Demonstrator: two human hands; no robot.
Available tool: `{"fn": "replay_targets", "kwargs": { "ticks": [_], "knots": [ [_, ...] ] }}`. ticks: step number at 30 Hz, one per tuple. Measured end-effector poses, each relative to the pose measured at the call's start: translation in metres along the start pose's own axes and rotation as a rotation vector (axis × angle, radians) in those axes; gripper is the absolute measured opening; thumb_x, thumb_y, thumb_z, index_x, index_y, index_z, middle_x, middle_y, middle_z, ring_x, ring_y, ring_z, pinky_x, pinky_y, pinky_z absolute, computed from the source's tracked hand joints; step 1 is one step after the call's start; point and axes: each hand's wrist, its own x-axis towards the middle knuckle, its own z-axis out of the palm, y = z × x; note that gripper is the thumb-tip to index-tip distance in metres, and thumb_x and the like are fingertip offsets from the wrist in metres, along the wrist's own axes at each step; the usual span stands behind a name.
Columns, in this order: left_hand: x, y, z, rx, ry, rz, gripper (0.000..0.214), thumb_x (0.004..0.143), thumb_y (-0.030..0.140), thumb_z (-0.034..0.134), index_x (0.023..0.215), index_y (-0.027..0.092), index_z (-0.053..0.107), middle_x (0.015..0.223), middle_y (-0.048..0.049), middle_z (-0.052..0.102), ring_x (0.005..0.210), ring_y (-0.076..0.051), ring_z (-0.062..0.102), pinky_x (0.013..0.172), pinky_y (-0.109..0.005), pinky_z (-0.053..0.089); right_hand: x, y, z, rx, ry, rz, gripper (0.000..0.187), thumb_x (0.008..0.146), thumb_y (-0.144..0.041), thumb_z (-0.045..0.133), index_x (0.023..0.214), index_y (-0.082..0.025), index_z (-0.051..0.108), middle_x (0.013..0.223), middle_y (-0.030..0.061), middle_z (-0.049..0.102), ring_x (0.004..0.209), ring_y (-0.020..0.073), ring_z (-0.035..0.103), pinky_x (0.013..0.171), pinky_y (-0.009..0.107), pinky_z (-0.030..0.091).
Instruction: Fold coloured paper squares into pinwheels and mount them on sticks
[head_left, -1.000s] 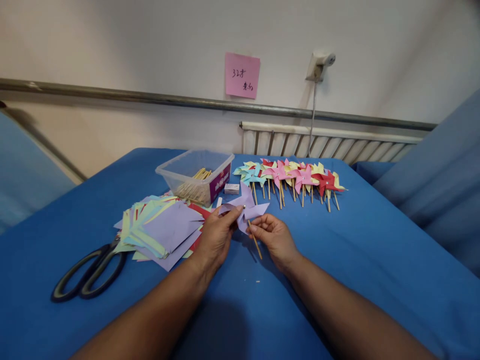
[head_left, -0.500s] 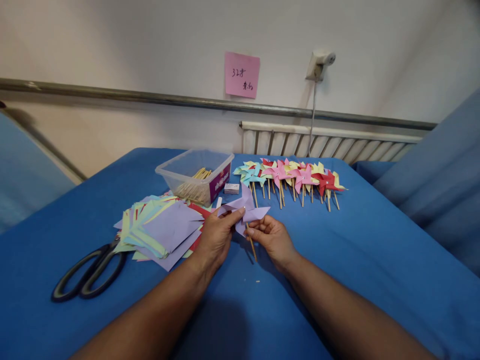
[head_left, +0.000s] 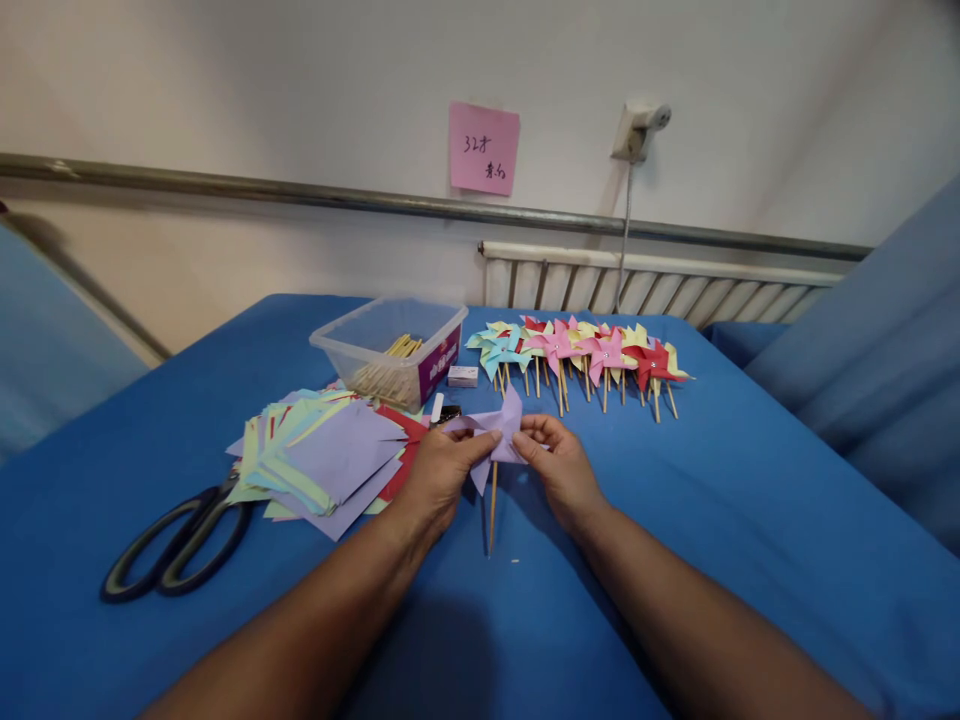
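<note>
A purple paper pinwheel (head_left: 510, 412) on a thin wooden stick (head_left: 493, 510) is held between my two hands, over the blue cloth. My left hand (head_left: 444, 468) pinches it from the left, thumb pressed near its centre. From the right, my right hand (head_left: 559, 465) pinches a blade, its thumb on the front and its fingers behind. The stick hangs down below the blades with neither hand on its lower part. Just behind my left fingers lies a small black object (head_left: 448, 414), partly hidden and too small to name.
A stack of coloured paper sheets (head_left: 337, 450) lies left, beside large scissors (head_left: 176, 545). Behind it stands a clear plastic box (head_left: 352, 345) of sticks, with a small white box (head_left: 463, 376) next to it. Finished pinwheels (head_left: 606, 352) lie in a group at the back right.
The pinwheel has turned and its stick now hangs nearly straight down. My right hand has left the stick and grips a blade. The small black object has come into view.
</note>
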Motion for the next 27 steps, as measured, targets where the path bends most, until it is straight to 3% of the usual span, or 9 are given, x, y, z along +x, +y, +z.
{"fn": "replay_targets", "kwargs": {
  "ticks": [8,19,27],
  "knots": [
    [-0.0021,-0.0047,0.0009,0.058,-0.084,-0.066,0.022,0.058,0.026,0.081,0.074,0.015,0.071,0.068,-0.0036,0.069,0.060,-0.014,0.061,0.061,-0.026,0.045,0.0045,-0.0011,-0.0012,0.064,-0.002,0.009,0.026,0.062,-0.031,0.081,0.076,-0.018,0.062,0.066,-0.0025,0.067,0.056,0.0099,0.058,0.059,0.023,0.046],
    [-0.0020,-0.0027,0.0017,0.101,-0.039,-0.063,0.025,0.053,0.025,0.083,0.071,0.014,0.069,0.064,-0.0014,0.066,0.056,-0.013,0.058,0.057,-0.026,0.043,0.0047,-0.0014,-0.0012,0.064,-0.036,0.041,0.030,0.059,-0.028,0.082,0.079,-0.019,0.062,0.074,-0.0006,0.071,0.066,0.0127,0.063,0.065,0.025,0.049],
    [-0.0026,-0.0014,-0.0003,0.081,-0.116,-0.099,0.026,0.065,0.038,0.075,0.073,0.015,0.068,0.067,-0.0021,0.065,0.061,-0.015,0.059,0.061,-0.026,0.044,0.0070,-0.0023,-0.0025,0.092,-0.022,0.065,0.031,0.059,-0.028,0.083,0.079,-0.018,0.063,0.072,-0.0013,0.071,0.062,0.0121,0.063,0.062,0.026,0.049]
  ]
}}
